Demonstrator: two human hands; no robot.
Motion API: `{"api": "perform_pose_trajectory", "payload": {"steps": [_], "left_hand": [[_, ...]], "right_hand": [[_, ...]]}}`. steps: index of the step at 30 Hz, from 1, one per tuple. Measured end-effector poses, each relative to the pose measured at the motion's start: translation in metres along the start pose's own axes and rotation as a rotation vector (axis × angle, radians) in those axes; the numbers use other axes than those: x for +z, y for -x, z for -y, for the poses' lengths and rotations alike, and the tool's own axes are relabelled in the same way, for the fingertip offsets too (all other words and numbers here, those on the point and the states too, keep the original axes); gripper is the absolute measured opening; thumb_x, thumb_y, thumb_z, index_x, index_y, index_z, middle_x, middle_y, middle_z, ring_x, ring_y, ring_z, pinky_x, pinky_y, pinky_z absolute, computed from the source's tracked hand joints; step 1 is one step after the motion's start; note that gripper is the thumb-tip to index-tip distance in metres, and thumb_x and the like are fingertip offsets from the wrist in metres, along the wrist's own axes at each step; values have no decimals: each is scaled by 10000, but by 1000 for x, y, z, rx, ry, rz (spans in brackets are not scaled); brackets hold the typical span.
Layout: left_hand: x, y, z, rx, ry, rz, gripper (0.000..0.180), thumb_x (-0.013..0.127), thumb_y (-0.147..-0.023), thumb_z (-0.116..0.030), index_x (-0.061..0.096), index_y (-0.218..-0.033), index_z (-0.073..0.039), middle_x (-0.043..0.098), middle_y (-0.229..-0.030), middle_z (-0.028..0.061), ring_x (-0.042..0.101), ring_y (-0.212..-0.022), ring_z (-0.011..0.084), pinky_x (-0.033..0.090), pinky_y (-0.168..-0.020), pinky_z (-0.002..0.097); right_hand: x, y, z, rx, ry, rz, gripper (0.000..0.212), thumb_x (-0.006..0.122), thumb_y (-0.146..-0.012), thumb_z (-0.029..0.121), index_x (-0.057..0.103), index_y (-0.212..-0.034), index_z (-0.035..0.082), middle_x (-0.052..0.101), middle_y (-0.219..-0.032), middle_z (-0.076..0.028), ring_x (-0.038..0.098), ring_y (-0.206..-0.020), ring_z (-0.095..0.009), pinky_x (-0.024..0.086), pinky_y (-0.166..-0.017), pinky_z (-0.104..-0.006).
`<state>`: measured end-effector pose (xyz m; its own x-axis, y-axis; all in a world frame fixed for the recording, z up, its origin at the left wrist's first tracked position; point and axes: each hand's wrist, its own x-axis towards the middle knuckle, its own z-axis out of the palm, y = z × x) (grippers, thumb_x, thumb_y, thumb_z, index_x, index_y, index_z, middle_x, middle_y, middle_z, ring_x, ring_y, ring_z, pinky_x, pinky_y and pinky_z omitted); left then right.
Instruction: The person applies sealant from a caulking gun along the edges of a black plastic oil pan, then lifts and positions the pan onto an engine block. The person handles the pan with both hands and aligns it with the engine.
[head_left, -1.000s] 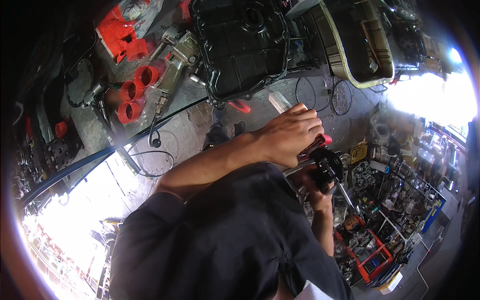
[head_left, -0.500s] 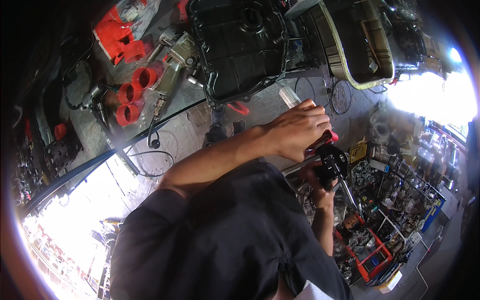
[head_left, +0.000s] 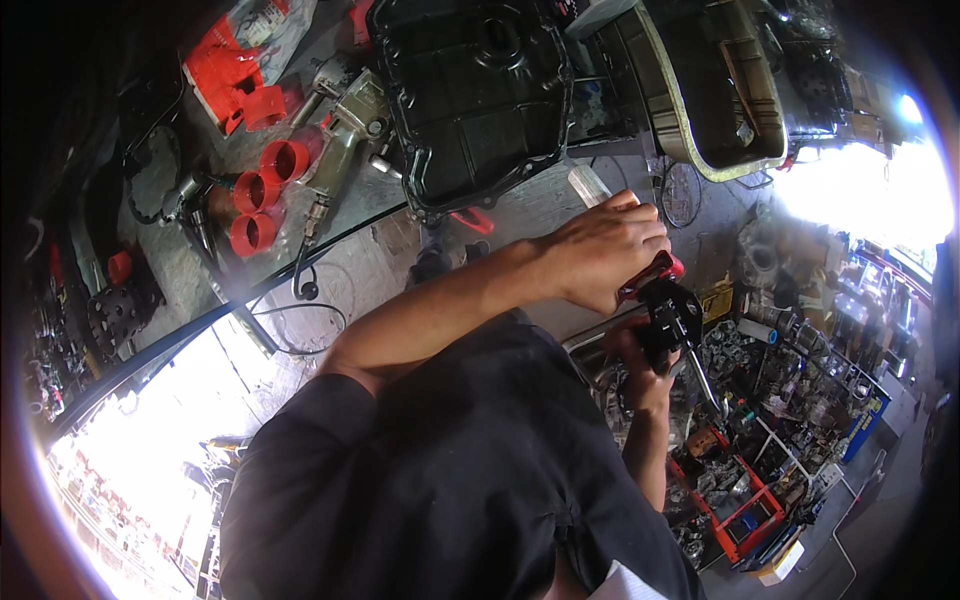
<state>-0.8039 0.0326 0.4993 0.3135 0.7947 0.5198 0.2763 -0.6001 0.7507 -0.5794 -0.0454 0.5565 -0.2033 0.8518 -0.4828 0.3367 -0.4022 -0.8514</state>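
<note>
My left hand [head_left: 608,252] is closed round the red end of a red-and-black part with a metal rod [head_left: 676,318]. The rod slants down to the right from the black section. Below it, my right hand [head_left: 643,372] is against the black section's underside; its fingers are partly hidden and smeared. A pale, flat bar [head_left: 588,187] sticks out just beyond my left fist; whether the fist holds it too, I cannot tell.
A black oil pan [head_left: 480,110] and a deep rectangular pan [head_left: 690,120] stand ahead. On the bench at left lie an air impact wrench [head_left: 345,140], several red rings [head_left: 285,160] and a red-and-clear bag [head_left: 225,60]. Many metal parts surround a red frame [head_left: 735,545] at lower right.
Both hands and the red-and-black part have shifted slightly to the right. My right hand's fingers have moved beneath the black section.
</note>
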Motion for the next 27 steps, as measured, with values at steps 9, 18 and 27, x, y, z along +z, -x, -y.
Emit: {"api": "perform_pose_trajectory", "payload": {"steps": [9,18,27], "left_hand": [[4,-7,6,-3,4,-18,447,781,-592,-124,648,-1008,-28,644,-1016,92,589,-1044,257,407,-966,379],[19,-7,-3,-15,69,-47,438,826,-660,-263,633,-991,-51,622,-993,75,584,-1013,245,400,-946,387],[23,-8,-16,-33,91,-4,418,786,-621,-192,628,-981,-51,617,-967,70,584,-1002,242,402,-942,375]], "right_hand": [[-3,-5,12,29,103,-37,133,685,-933,51,658,-1058,16,706,-844,-61,678,-803,-152,535,-736,-305],[-16,13,33,-36,249,-78,310,687,-964,45,671,-1273,20,712,-1014,-48,661,-814,-110,513,-713,-272],[-48,32,10,-36,-261,154,1190,777,-785,740,391,-1531,-103,626,-802,-19,502,-599,-73,333,-519,-235]]}}
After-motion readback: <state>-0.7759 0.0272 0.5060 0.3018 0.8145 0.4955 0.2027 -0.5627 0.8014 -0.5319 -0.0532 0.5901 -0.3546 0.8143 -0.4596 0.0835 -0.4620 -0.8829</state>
